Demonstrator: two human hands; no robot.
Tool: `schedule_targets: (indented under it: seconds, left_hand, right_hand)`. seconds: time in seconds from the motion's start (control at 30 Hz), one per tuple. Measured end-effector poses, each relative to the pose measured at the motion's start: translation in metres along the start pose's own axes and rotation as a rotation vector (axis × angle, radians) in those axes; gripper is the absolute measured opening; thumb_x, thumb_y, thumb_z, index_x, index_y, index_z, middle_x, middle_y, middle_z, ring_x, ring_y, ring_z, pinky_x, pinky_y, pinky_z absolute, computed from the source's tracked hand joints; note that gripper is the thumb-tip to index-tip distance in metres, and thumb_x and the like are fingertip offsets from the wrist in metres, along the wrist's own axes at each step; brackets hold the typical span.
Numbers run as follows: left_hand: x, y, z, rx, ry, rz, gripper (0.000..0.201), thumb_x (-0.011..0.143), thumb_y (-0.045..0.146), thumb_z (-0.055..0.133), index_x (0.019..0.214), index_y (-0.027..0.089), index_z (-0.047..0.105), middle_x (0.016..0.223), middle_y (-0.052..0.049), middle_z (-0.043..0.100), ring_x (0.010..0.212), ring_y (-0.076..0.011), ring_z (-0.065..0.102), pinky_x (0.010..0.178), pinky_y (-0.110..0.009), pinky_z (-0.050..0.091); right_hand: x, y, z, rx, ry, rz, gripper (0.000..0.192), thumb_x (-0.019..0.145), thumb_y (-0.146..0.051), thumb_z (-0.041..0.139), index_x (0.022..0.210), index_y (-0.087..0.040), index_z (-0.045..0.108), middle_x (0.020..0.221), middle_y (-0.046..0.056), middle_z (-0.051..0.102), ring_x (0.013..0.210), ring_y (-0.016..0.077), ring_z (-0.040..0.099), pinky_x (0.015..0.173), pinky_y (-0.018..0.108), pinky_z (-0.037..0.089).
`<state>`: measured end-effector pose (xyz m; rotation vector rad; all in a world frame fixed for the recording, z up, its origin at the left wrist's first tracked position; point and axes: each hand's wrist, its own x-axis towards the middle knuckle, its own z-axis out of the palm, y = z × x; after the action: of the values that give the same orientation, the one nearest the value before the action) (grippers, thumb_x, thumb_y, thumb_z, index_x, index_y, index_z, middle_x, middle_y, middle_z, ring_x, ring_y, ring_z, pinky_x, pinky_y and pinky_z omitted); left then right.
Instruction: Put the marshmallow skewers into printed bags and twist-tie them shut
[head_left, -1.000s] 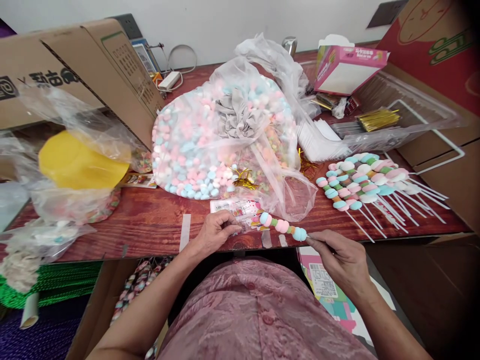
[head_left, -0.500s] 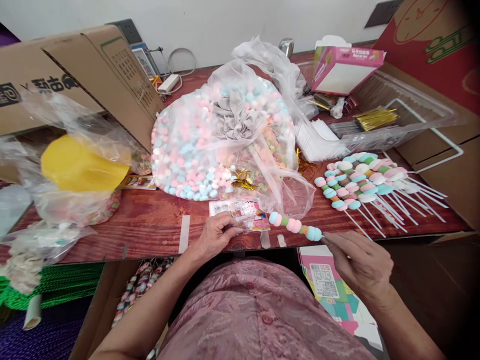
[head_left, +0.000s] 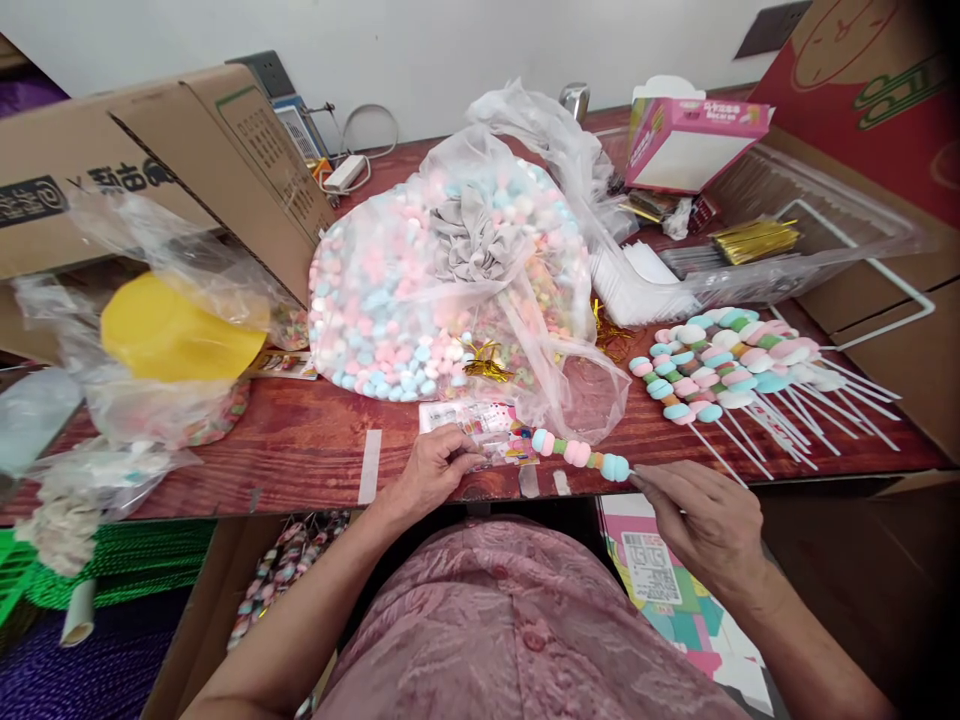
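Near the bottom middle of the picture, the right hand [head_left: 701, 520] pinches the stick of a pink, green and blue marshmallow skewer [head_left: 581, 455] over the red wooden table [head_left: 300, 450]. The left hand [head_left: 431, 470] pinches a small clear printed wrapper [head_left: 480, 425], touching the skewer's tip.

Only 1 view is given, from a camera worn on the person's head. It faces forward and steeply down across the wooden surface [head_left: 315, 450] toward the white wall at the far edge. It sits close: the person's pink-clad torso fills the bottom of the frame, with the left hand [head_left: 431, 470] and right hand [head_left: 701, 520] just above it at the near edge. The wide lens bends the cardboard box [head_left: 150, 170] outward at the side.
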<state>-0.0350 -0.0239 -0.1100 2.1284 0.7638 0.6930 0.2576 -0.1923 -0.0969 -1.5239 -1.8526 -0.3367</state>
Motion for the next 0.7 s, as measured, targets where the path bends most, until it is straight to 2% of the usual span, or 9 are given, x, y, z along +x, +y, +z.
schedule_targets:
  seconds: [0.17, 0.3, 0.57, 0.7]
  left_hand:
    - [-0.002, 0.001, 0.001, 0.025, 0.007, 0.010, 0.014, 0.087, 0.023, 0.067, 0.075, 0.015, 0.067, 0.070, -0.001, 0.062, 0.066, -0.0113, 0.055, 0.063, -0.023, 0.041]
    - [-0.003, -0.001, 0.001, 0.041, -0.009, 0.073, 0.015, 0.088, 0.024, 0.066, 0.076, 0.016, 0.068, 0.070, -0.001, 0.062, 0.067, -0.0117, 0.057, 0.063, -0.023, 0.043]
    - [-0.005, -0.006, -0.001, 0.088, -0.090, 0.220, 0.019, 0.093, 0.027, 0.060, 0.080, 0.016, 0.071, 0.076, -0.005, 0.066, 0.072, -0.0133, 0.060, 0.066, -0.023, 0.047]
    - [-0.005, -0.004, -0.005, 0.093, -0.155, 0.205, 0.022, 0.095, 0.027, 0.055, 0.084, 0.018, 0.072, 0.079, -0.006, 0.068, 0.078, -0.0149, 0.061, 0.071, -0.026, 0.049]
  right_hand:
    - [-0.012, -0.004, 0.007, 0.015, -0.026, -0.002, 0.016, 0.083, -0.007, 0.066, 0.095, -0.017, 0.068, 0.076, 0.004, 0.070, 0.067, 0.0155, 0.064, 0.068, 0.029, 0.049]
    - [-0.015, -0.004, 0.004, 0.080, -0.067, -0.031, 0.018, 0.084, -0.005, 0.064, 0.097, -0.017, 0.067, 0.077, 0.003, 0.070, 0.068, 0.0150, 0.063, 0.068, 0.029, 0.050]
    - [0.003, 0.006, -0.002, 0.308, -0.281, 0.034, 0.014, 0.092, -0.013, 0.056, 0.090, -0.020, 0.067, 0.078, 0.002, 0.071, 0.069, 0.0129, 0.064, 0.065, 0.026, 0.049]
    - [0.013, 0.008, 0.001, 0.263, -0.344, 0.046, 0.018, 0.095, -0.019, 0.053, 0.086, -0.021, 0.068, 0.078, 0.002, 0.071, 0.070, 0.0133, 0.065, 0.065, 0.026, 0.049]
